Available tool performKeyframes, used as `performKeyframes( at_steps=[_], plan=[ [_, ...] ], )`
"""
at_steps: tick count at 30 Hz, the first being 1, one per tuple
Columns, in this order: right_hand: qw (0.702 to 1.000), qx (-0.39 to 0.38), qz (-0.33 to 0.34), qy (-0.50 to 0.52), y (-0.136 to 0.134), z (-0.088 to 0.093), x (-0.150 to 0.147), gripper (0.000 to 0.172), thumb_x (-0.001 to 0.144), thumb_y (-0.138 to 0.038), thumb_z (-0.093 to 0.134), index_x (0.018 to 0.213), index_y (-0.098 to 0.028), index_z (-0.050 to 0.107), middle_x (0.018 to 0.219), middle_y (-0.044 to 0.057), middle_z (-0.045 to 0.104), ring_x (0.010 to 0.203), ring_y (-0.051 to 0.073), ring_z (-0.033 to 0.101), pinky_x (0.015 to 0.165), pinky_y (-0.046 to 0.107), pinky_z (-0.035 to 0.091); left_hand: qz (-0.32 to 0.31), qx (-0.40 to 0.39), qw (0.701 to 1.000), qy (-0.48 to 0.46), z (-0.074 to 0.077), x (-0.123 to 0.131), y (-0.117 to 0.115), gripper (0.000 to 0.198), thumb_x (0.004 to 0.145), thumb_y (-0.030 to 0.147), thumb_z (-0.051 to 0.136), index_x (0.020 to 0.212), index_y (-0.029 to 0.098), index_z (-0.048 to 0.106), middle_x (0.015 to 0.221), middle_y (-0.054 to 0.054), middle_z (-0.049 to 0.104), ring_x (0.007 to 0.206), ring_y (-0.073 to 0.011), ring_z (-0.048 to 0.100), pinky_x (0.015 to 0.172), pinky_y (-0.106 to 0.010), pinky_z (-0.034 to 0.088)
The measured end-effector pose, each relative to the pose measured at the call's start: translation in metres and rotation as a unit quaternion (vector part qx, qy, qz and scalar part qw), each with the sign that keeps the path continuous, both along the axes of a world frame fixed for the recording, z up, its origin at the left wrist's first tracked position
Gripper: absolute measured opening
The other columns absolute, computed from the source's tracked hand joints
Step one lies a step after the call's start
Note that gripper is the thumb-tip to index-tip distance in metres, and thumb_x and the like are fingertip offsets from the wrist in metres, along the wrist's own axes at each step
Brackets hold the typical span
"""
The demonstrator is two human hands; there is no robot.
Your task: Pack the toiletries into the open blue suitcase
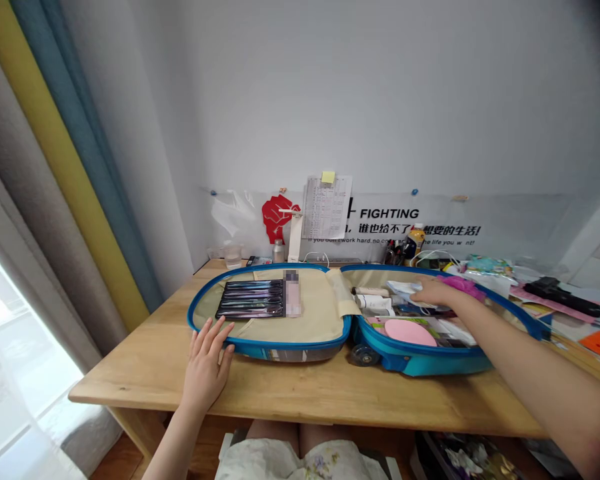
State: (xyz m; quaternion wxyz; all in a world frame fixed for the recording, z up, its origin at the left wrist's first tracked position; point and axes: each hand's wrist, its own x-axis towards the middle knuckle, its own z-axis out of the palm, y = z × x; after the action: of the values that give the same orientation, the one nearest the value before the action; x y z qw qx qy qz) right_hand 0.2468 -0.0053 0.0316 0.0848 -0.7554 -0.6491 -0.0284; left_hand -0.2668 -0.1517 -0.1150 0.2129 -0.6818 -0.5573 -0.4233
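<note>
Your suitcase (280,345) lies unfolded on the wooden table (305,393), its two halves side by side, with a wheel (365,355) showing at the near side between them. Your left hand (207,363) is released: its fingers are extended and spread, the fingertips at the near rim of the left half, and nothing is grasped. Just beyond them, in that half, lies a black pack (251,299) of slender tools; along its right edge is a pale pink strip (293,300), partly pixelated. Your right hand (433,293) reaches into the right half, its fingers at a white packet (404,289); whether they grasp it or merely touch it cannot be told. Around the packet, note the tubes (375,305) to its left, the flat pink oval (410,333) nearer to you, and the magenta bundle (461,287) beside your wrist. Behind the suitcase, a white lamp (295,240) stands near a metallic bottle (279,251), with a clear cup (233,255) farther left. On the wall (355,100), a printed sheet (327,207) bearing a yellow note (328,177) overlaps a lettered banner (520,220).
</note>
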Motion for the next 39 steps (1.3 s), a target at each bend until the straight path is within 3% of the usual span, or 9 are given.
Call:
performKeyframes(
  at_steps=[4, 7, 10, 15, 21, 27, 30, 33, 39],
  plan=[
    [1.0, 0.019, -0.016, 0.0, -0.001, 0.033, -0.016, 0.07, 0.081, -0.039, 0.053, 0.141, -0.004, 0.04, 0.132, 0.035, 0.046, 0.112, 0.036, 0.058, 0.083, 0.04, 0.045, -0.003, -0.002, 1.0, 0.001, -0.002, -0.001, 0.0, 0.039, 0.094, 0.03, 0.041, 0.131, 0.026, 0.052, 0.138, -0.008, 0.055, 0.139, -0.0261, 0.035, 0.115, -0.052, 0.025],
    [0.994, 0.051, 0.09, 0.03, -0.004, 0.053, -0.055, 0.068, 0.084, -0.044, 0.05, 0.144, -0.014, 0.038, 0.141, 0.023, 0.042, 0.125, 0.031, 0.049, 0.097, 0.036, 0.041, -0.001, -0.008, 1.0, 0.005, -0.003, -0.002, 0.001, 0.04, 0.095, 0.029, 0.041, 0.133, 0.026, 0.05, 0.14, -0.008, 0.053, 0.14, -0.0263, 0.033, 0.115, -0.052, 0.024],
    [0.967, 0.026, 0.242, 0.079, -0.012, 0.057, -0.12, 0.063, 0.08, -0.043, 0.055, 0.138, -0.021, 0.046, 0.14, 0.014, 0.045, 0.126, 0.029, 0.049, 0.103, 0.039, 0.04, 0.002, -0.01, 1.0, 0.01, -0.002, -0.002, 0.001, 0.042, 0.095, 0.029, 0.041, 0.137, 0.026, 0.046, 0.142, -0.009, 0.051, 0.14, -0.0261, 0.033, 0.115, -0.052, 0.024],
    [0.876, -0.072, 0.468, 0.097, -0.024, 0.025, -0.238, 0.061, 0.072, -0.034, 0.064, 0.131, -0.022, 0.055, 0.139, 0.012, 0.047, 0.128, 0.027, 0.047, 0.109, 0.041, 0.036, 0.005, -0.006, 1.0, 0.011, -0.001, 0.0, 0.0, 0.053, 0.096, 0.029, 0.041, 0.148, 0.026, 0.031, 0.146, -0.01, 0.046, 0.142, -0.0252, 0.031, 0.116, -0.051, 0.024],
    [0.803, -0.128, 0.571, 0.114, -0.018, -0.025, -0.329, 0.069, 0.065, -0.026, 0.071, 0.131, -0.018, 0.054, 0.143, 0.013, 0.042, 0.133, 0.027, 0.042, 0.112, 0.039, 0.033, 0.02, -0.009, 0.999, 0.023, -0.004, 0.0, 0.001, 0.06, 0.096, 0.03, 0.039, 0.152, 0.025, 0.018, 0.155, -0.013, 0.03, 0.145, -0.0266, 0.023, 0.115, -0.052, 0.022],
    [0.762, -0.163, 0.615, 0.12, -0.015, -0.041, -0.36, 0.06, 0.072, -0.037, 0.072, 0.128, -0.021, 0.057, 0.137, 0.011, 0.05, 0.131, 0.026, 0.044, 0.109, 0.039, 0.036, 0.025, -0.012, 0.999, 0.031, -0.004, 0.0, 0.001, 0.062, 0.097, 0.03, 0.038, 0.153, 0.025, 0.013, 0.156, -0.013, 0.029, 0.145, -0.0268, 0.022, 0.115, -0.05, 0.023],
    [0.738, -0.218, 0.63, 0.106, -0.014, -0.045, -0.364, 0.053, 0.086, -0.048, 0.056, 0.132, -0.02, 0.055, 0.136, 0.01, 0.054, 0.127, 0.025, 0.049, 0.106, 0.036, 0.038, 0.024, -0.006, 0.999, 0.034, -0.005, 0.0, 0.001, 0.062, 0.097, 0.03, 0.038, 0.153, 0.025, 0.014, 0.156, -0.013, 0.028, 0.145, -0.0262, 0.022, 0.115, -0.05, 0.021],
    [0.708, -0.243, 0.655, 0.104, -0.013, -0.053, -0.368, 0.051, 0.095, -0.046, 0.042, 0.138, -0.019, 0.05, 0.139, 0.008, 0.054, 0.128, 0.021, 0.049, 0.105, 0.032, 0.038, 0.024, -0.005, 0.999, 0.032, -0.005, 0.0, 0.001, 0.06, 0.097, 0.03, 0.038, 0.153, 0.024, 0.017, 0.156, -0.013, 0.029, 0.145, -0.0261, 0.022, 0.116, -0.049, 0.02],
    [0.749, -0.204, 0.628, 0.049, -0.007, -0.07, -0.379, 0.058, 0.09, -0.046, 0.052, 0.143, -0.025, 0.043, 0.144, 0.01, 0.049, 0.136, 0.027, 0.041, 0.111, 0.043, 0.032, 0.023, -0.014, 0.999, 0.029, -0.006, -0.001, 0.001, 0.059, 0.097, 0.031, 0.038, 0.152, 0.024, 0.019, 0.155, -0.012, 0.031, 0.145, -0.0257, 0.022, 0.116, -0.049, 0.019]
  ],
)
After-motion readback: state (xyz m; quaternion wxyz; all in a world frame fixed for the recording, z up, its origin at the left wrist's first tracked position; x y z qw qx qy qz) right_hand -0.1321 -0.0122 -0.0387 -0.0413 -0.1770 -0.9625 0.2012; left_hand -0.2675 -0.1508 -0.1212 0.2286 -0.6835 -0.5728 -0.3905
